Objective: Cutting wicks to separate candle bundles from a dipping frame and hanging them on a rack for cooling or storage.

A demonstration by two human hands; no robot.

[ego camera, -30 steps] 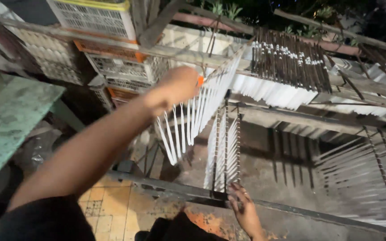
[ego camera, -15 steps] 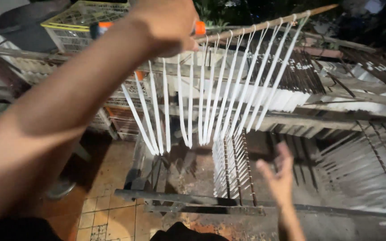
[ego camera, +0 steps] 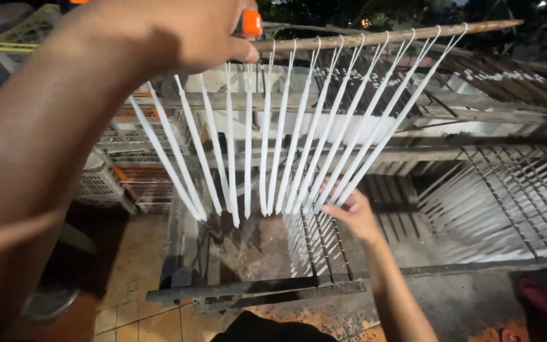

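Gripping a wooden rod (ego camera: 381, 38) hung with white tapers (ego camera: 273, 152), the left hand (ego camera: 178, 31) was closed; the right hand (ego camera: 349, 212), fingers spread, touched the tapers' tips.

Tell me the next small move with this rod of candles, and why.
Probably steady the candles with the right hand before lowering. The left hand holds the rod high by one end, the candles hang splayed and slanted, and the right hand's fingers are just at the lower tips, above the rack.
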